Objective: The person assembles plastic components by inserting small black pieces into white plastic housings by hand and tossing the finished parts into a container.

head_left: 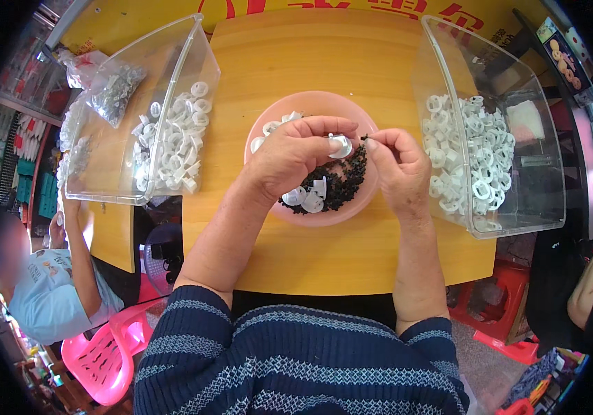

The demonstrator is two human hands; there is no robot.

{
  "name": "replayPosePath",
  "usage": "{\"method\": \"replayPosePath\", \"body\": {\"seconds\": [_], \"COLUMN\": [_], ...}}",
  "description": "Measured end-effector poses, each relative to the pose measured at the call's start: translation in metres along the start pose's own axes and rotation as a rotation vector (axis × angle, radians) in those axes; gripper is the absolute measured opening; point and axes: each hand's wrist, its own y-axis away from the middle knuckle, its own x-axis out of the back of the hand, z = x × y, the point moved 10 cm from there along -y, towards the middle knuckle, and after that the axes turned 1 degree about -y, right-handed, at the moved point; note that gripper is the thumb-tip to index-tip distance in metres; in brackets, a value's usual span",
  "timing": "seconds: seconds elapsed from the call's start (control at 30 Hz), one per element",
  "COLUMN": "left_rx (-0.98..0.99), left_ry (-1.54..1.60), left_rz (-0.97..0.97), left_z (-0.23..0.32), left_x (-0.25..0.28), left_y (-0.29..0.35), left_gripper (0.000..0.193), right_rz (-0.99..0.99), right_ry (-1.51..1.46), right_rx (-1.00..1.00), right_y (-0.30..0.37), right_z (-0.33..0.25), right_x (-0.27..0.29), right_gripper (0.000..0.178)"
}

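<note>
My left hand (296, 149) is closed on a white round plastic part (339, 146), pinched between thumb and fingers above a pink plate (372, 190). Just to its right, my right hand (402, 169) pinches a small black piece (364, 138) at its fingertips. The two hands are close together but apart. Under them the plate carries a heap of small black pieces (345, 185). Several white plastic parts (314, 200) lie on the heap's near left side, and more white parts (272, 127) rest at the plate's far left, partly behind my left hand.
Clear plastic bins with white parts flank the plate, one at left (172, 104) and one at right (459, 104), both on the wooden table (296, 263). A person (61, 277) works at the far left, near a pink chair (106, 353). A red stool (494, 297) stands at right.
</note>
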Motion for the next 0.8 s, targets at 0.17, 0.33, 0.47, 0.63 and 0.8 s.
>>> {"method": "replayPosePath", "body": {"seconds": [0.17,0.33,0.47,0.63,0.8], "left_rx": [-0.128,-0.062,-0.017,0.039,0.051], "left_ry": [-0.051,0.052,0.015,0.123,0.307], "left_rz": [0.04,0.055,-0.023,-0.014,-0.146], "left_z": [0.01,-0.007,-0.013,-0.014,-0.015], "left_x": [-0.002,0.014,0.001,0.004,-0.001], "left_y": [0.002,-0.004,-0.007,-0.007,-0.011], "left_gripper": [0.028,0.024,0.019,0.021,0.027], "right_rz": [-0.048,-0.185,-0.192,-0.158,-0.1], "right_ry": [-0.243,-0.527,-0.557,-0.608,-0.462], "right_rx": [-0.099,-0.223,-0.226,-0.228,-0.166], "right_y": [0.0,0.006,0.003,0.002,0.0], "right_z": [0.011,0.016,0.018,0.017,0.019], "right_x": [-0.002,-0.023,-0.019,-0.018,-0.009], "right_gripper": [0.007,0.007,0.008,0.01,0.009]}}
